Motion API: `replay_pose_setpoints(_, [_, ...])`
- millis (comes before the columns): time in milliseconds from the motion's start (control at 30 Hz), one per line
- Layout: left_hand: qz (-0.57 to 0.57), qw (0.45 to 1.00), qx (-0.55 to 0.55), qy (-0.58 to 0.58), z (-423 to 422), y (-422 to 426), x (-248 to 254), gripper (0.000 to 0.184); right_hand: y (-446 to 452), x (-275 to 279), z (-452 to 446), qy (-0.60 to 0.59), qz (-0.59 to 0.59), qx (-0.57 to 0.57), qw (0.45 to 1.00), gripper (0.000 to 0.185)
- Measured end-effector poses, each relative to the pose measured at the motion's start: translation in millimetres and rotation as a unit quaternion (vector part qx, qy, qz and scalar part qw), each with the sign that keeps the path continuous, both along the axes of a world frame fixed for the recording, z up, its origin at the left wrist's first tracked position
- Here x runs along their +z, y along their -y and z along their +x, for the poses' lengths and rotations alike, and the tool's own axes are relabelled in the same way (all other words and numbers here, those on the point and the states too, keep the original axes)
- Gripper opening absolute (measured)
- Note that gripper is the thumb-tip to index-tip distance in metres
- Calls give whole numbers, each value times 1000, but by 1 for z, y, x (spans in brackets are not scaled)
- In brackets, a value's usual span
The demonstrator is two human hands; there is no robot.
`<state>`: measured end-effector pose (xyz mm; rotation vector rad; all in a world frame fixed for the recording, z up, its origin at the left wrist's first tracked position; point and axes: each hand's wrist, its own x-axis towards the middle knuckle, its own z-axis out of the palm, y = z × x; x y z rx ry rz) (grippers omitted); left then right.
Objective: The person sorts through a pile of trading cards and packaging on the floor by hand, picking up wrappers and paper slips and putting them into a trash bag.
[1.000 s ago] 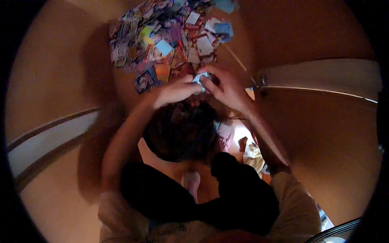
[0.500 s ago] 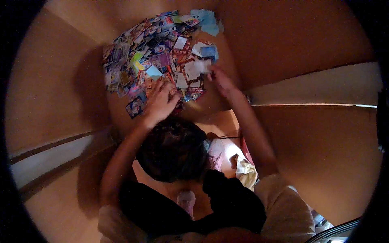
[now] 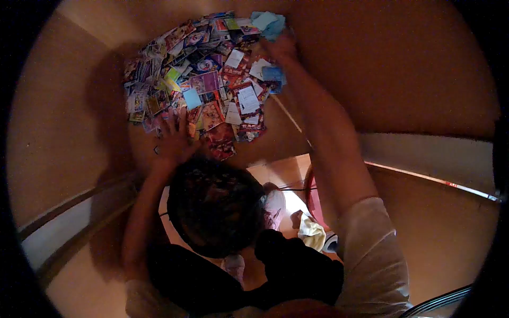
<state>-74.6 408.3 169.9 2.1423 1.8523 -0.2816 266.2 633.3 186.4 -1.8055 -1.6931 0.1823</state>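
Note:
Trading cards (image 3: 204, 82) and small printed slips are spread thickly over the wooden table (image 3: 265, 151). My left hand (image 3: 175, 142) lies with spread fingers at the near left edge of the cards, its fingertips by a few of them. At the far right corner, my right hand (image 3: 281, 50) reaches to a loose pile of pale blue papers (image 3: 269, 25). Its thumb and fingers look apart, though shadow and blur hide the fingertips. A white slip (image 3: 247, 99) lies on red card packets, and a light blue slip (image 3: 192, 99) is among the cards.
A dark round container (image 3: 214, 212) stands between my knees, against the table's near edge. Wooden panels (image 3: 424, 69) rise on both sides. Below on the floor lie a yellowish cloth (image 3: 311, 233) and part of a red object (image 3: 314, 199).
My right hand has moved from the near right cards, where it held a whitish slip, to the far blue pile. My left hand has slid left and its fingers have spread. The view has shifted slightly.

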Motion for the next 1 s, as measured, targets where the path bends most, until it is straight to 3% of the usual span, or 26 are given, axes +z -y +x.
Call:
replay_pose_setpoints(67, [-6, 1000, -13, 4, -15, -12, -2, 105, -2, 9, -23, 138, -55, -114, 982, 64])
replay_pose_setpoints(100, [-9, 998, -11, 60, -20, -15, 6, 106, -6, 9, -27, 138, -57, -112, 982, 64])
replay_pose_setpoints(133, [-12, 993, -8, 116, -24, -18, 14, 107, -8, 11, -27, 152, -81, -88, 981, 57])
replay_pose_setpoints(200, [-31, 997, -9, 66, -22, -20, 38, 108, -9, 14, -28, 165, -106, -63, 979, 52])
replay_pose_setpoints(267, [-50, 999, -12, 16, -24, -19, 44, 109, -7, 13, -28, 326, -94, 57, 939, 42])
replay_pose_setpoints(333, [13, 1000, -5, -17, -27, -15, 36, 108, 10, 34, -32, 286, -102, 64, 951, 39])
replay_pose_setpoints(400, [-2, 1000, -2, 0, -26, -7, 41, 108, 32, 43, -34, 246, -109, 70, 960, 37])
replay_pose_setpoints(467, [-17, 1000, 0, 16, -22, 7, 50, 107, 57, 34, -36, -74, -69, -22, 995, 35])
replay_pose_setpoints(500, [-12, 999, -20, 24, -17, 16, 56, 105, 71, 15, -41, -75, -69, -22, 995, 35])
replay_pose_setpoints(533, [-6, 999, -39, 31, -13, 25, 59, 103, 87, -9, -51, -301, -38, -18, 953, 36])
replay_pose_setpoints(567, [-7, 999, -39, 31, -10, 32, 54, 103, 106, -23, -58, -512, -5, -12, 859, 37])
replay_pose_setpoints(633, [130, 989, -68, -29, -10, 48, 39, 91, 174, 17, -77, -545, -37, -22, 837, 34])
replay_pose_setpoints(667, [123, 989, -68, -34, -7, 50, 30, 91, 196, 19, -81, -574, -77, 30, 814, 31])
replay_pose_setpoints(700, [218, 971, -87, 49, -1, 46, 21, 84, 216, 20, -83, -601, -116, 83, 787, 27])
replay_pose_setpoints(733, [308, 936, -104, 132, 6, 46, 13, 77, 236, 23, -86, -580, -126, 94, 799, 24])
replay_pose_setpoints(767, [302, 939, -104, 128, 19, 50, 17, 77, 255, 28, -87, -585, -131, 91, 795, 24])
replay_pose_setpoints(800, [74, 862, 84, 495, 39, 53, 34, 63, 272, 33, -86, -573, -159, 108, 797, 25])
replay_pose_setpoints(833, [-168, 585, 256, 751, 58, 60, 47, 51, 288, 39, -84, -558, -184, 124, 800, 25])
replay_pose_setpoints(867, [-170, 585, 259, 749, 73, 72, 53, 51, 305, 47, -85, -542, -171, 127, 813, 26])
replay_pose_setpoints(933, [-248, 453, 196, 834, 95, 94, 58, 41, 330, 48, -75, -525, -210, 136, 813, 27])
replay_pose_setpoints(967, [-249, 453, 200, 832, 99, 106, 53, 41, 342, 50, -71, -505, -246, 148, 814, 28])
replay_pose_setpoints(1000, [-206, 524, 188, 805, 103, 115, 54, 38, 350, 57, -70, -506, -246, 149, 813, 28])
